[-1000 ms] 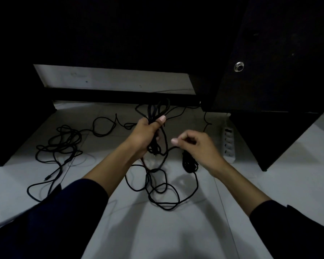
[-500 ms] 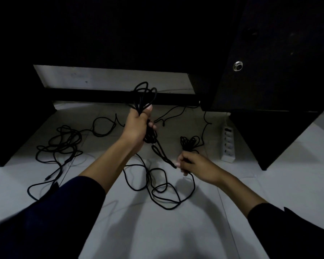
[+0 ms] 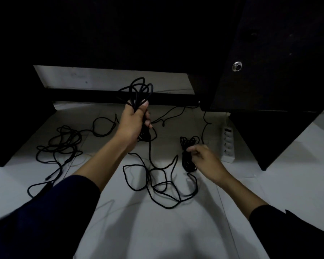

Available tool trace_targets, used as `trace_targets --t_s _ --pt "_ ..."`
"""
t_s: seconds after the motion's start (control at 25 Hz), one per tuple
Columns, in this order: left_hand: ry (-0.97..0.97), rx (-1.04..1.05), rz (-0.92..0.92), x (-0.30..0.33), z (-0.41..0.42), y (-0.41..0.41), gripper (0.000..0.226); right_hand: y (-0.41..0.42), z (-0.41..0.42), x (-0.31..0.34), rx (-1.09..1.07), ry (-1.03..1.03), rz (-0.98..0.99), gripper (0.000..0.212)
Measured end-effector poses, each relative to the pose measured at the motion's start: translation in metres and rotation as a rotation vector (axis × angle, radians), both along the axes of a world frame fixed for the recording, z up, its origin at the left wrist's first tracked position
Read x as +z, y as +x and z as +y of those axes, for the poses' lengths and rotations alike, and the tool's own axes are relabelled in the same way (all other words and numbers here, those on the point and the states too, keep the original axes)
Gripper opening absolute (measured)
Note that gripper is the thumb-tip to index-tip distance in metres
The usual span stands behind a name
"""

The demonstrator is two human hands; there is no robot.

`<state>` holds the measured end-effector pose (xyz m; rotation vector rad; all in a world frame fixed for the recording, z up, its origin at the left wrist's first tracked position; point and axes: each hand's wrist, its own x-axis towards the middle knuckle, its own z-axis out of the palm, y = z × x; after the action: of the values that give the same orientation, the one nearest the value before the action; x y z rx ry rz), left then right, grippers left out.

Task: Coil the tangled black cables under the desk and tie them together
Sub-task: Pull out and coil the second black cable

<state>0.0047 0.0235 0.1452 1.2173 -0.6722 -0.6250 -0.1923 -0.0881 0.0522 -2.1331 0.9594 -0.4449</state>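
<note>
Sprawling on the pale floor at far left, I see a loose tangle of thin black cable [image 3: 64,144]. My left hand [image 3: 134,121] is raised, fingers clenched round a bunch of black cable loops [image 3: 139,90], slack trailing down into messy curls [image 3: 163,186] between my arms. My right hand [image 3: 204,158] hovers with fingers curled beside a small coiled black bundle [image 3: 188,144]; whether they grasp it, I cannot tell. A white power strip [image 3: 228,144] lies rightmost, beside the dark desk panel [image 3: 269,71].

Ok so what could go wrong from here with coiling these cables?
1. The slack below the left hand crosses itself in floor loops; pulling may tighten them into a knot.
2. The small bundle by the right hand looks loosely held and could unravel.
3. One strand runs near the power strip; tugging might drag it.
</note>
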Motion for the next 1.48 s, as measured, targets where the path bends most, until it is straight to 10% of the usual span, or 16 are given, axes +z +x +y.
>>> trace_targets --t_s 0.2,0.4,0.6,0.8,1.0,1.48 --pt "0.02 -0.095 -0.002 0.0 -0.005 -0.016 0.011 0.033 0.04 0.042 0.204 -0.076 -0.215 0.031" --pt "-0.003 -0.156 0.034 0.001 -0.006 -0.024 0.006 0.058 0.061 0.025 0.334 0.398 -0.278 0.024" --pt "0.026 -0.187 0.022 0.001 -0.005 -0.018 0.007 0.041 0.052 0.011 0.331 0.45 -0.209 0.023" --pt "0.144 -0.22 -0.059 0.005 -0.001 -0.01 0.009 0.006 0.019 0.003 0.377 0.069 0.169 0.016" --pt "0.367 -0.325 -0.254 -0.003 0.001 -0.008 0.006 0.007 -0.001 0.056 0.403 -0.374 0.117 0.021" --pt "0.33 -0.493 -0.136 -0.007 0.005 -0.038 0.025 0.025 0.01 0.089 0.196 -0.491 -0.183 0.026"
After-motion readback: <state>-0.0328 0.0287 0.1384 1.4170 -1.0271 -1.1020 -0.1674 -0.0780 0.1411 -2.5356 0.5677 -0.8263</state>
